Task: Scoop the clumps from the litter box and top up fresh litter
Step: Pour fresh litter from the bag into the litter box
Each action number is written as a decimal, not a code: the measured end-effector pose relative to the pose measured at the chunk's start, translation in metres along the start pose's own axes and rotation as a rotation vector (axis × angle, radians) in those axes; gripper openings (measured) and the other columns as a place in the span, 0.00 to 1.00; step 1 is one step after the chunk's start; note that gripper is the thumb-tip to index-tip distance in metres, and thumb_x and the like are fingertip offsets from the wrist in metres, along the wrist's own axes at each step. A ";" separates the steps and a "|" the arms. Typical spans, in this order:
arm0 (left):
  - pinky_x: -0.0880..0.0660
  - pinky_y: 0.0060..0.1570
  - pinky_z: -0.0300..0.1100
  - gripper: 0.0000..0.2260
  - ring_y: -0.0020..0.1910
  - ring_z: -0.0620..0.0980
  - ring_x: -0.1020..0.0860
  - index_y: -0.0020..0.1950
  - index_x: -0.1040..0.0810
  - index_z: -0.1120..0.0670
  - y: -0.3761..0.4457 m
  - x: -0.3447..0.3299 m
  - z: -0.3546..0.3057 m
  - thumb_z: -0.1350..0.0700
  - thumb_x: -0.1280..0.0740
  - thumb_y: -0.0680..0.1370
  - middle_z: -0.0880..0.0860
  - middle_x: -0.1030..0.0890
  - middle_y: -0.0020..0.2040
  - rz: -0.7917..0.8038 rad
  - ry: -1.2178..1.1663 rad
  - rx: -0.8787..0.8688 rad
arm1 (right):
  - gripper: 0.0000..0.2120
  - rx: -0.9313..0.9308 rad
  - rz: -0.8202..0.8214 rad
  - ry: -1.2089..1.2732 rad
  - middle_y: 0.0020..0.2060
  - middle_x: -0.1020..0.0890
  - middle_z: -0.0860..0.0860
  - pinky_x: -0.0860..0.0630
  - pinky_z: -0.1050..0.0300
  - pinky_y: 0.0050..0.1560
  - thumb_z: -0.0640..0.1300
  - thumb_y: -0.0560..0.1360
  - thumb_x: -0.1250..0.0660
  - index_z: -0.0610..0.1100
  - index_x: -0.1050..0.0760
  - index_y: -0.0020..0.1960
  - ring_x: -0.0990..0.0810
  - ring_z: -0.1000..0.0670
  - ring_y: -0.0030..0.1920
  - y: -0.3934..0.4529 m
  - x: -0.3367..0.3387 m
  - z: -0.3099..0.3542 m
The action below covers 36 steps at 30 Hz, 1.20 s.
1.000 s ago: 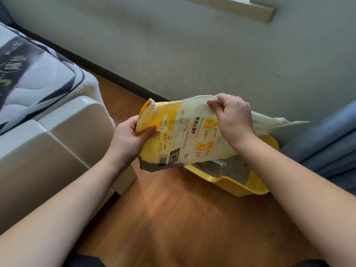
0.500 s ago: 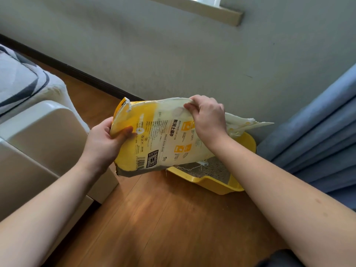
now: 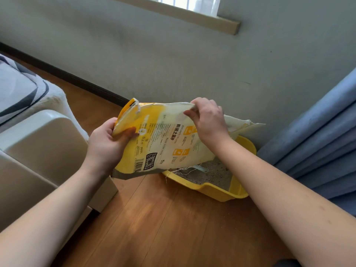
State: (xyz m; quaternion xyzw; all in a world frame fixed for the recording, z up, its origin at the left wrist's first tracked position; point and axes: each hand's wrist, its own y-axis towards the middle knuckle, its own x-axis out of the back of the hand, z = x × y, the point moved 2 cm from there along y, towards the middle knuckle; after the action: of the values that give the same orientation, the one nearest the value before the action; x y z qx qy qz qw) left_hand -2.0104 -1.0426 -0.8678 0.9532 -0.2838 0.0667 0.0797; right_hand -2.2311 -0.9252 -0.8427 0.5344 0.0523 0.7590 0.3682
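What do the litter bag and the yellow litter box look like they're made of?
Litter bag: probably woven plastic sacking with a glossy printed face; loose white threads fray from its edges and it creases stiffly where held. Litter box: apparently moulded plastic, smooth with a slight sheen, rounded rim and one even yellow colour.

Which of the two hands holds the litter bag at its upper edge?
The right hand pinches the top edge of the litter bag; the left hand grips its left end, lower down.
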 end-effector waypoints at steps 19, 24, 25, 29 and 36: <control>0.18 0.46 0.55 0.10 0.48 0.49 0.16 0.50 0.19 0.53 0.009 -0.007 -0.019 0.50 0.25 0.74 0.51 0.15 0.47 -0.036 0.022 -0.114 | 0.12 -0.125 0.054 0.119 0.38 0.26 0.54 0.37 0.55 0.45 0.53 0.80 0.40 0.46 0.25 0.47 0.29 0.50 0.45 -0.001 0.020 -0.013; 0.18 0.45 0.55 0.10 0.47 0.49 0.16 0.50 0.19 0.53 0.010 -0.006 -0.021 0.50 0.26 0.74 0.50 0.15 0.47 -0.056 0.059 -0.171 | 0.15 -0.159 0.056 0.162 0.34 0.26 0.52 0.38 0.54 0.36 0.53 0.81 0.41 0.43 0.25 0.45 0.29 0.49 0.39 -0.001 0.020 -0.013; 0.18 0.44 0.54 0.10 0.47 0.48 0.16 0.50 0.19 0.53 0.009 -0.007 -0.022 0.49 0.26 0.74 0.50 0.15 0.47 -0.060 0.071 -0.189 | 0.16 -0.169 0.061 0.168 0.33 0.27 0.51 0.37 0.54 0.35 0.53 0.81 0.41 0.42 0.25 0.45 0.30 0.49 0.37 -0.001 0.020 -0.013; 0.18 0.44 0.52 0.11 0.45 0.47 0.17 0.49 0.19 0.53 0.011 -0.007 -0.024 0.48 0.26 0.74 0.48 0.16 0.44 -0.086 0.116 -0.223 | 0.15 -0.223 0.086 0.180 0.30 0.28 0.53 0.37 0.58 0.32 0.54 0.80 0.41 0.44 0.27 0.42 0.32 0.53 0.32 -0.003 0.021 -0.013; 0.18 0.43 0.53 0.12 0.45 0.47 0.17 0.50 0.19 0.53 0.015 -0.006 -0.016 0.46 0.26 0.74 0.48 0.16 0.44 -0.105 0.173 -0.214 | 0.16 -0.231 0.105 0.175 0.30 0.28 0.55 0.38 0.66 0.29 0.54 0.80 0.39 0.43 0.24 0.43 0.33 0.57 0.30 -0.004 0.020 -0.012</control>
State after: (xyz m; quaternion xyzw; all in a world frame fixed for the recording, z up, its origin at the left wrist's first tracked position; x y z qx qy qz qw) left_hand -2.0246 -1.0491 -0.8516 0.9435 -0.2313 0.1137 0.2084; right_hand -2.2430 -0.9061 -0.8339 0.4220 -0.0315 0.8220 0.3810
